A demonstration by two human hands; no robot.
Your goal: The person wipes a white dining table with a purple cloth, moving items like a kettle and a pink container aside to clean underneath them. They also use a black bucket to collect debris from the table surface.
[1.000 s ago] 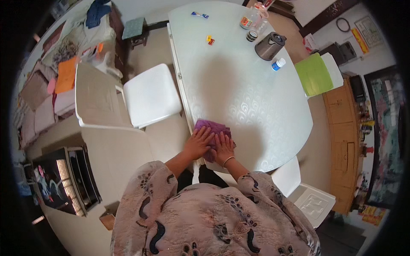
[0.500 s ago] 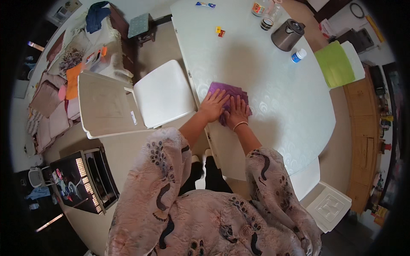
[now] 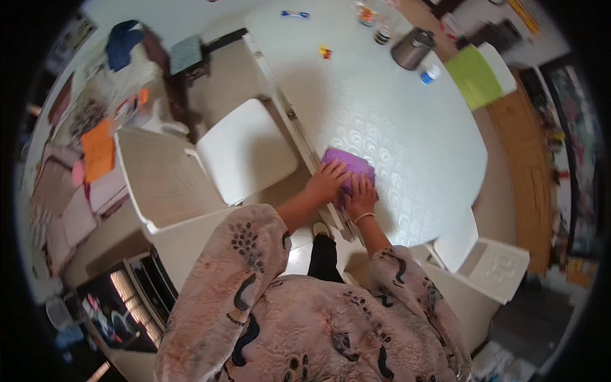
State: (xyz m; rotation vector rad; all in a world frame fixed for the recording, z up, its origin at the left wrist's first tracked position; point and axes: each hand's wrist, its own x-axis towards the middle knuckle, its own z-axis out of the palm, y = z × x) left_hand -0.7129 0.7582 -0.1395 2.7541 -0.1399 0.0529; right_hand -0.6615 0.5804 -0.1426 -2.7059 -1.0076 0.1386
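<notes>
A folded purple cloth (image 3: 350,160) lies on the pale, swirl-patterned tabletop (image 3: 420,153), close to its near left edge. My left hand (image 3: 328,183) rests flat on the left part of the cloth, fingers stretched forward. Beside it, my right hand (image 3: 361,196) presses on the cloth's near right part with its fingers spread, a light bangle around the wrist. Under the palms, part of the cloth is hidden.
A white chair (image 3: 248,153) stands at the table's left side, another (image 3: 490,261) at the near right. Towards the table's far right are a metal jug (image 3: 412,49), a small white-and-blue bottle (image 3: 430,74) and several jars. Small packets (image 3: 325,51) lie farther back.
Both hands and the cloth have slid nearer to me, along the table's left edge. The view has turned and shifted, so the table and chairs appear displaced. The fingers remain flat on the cloth.
</notes>
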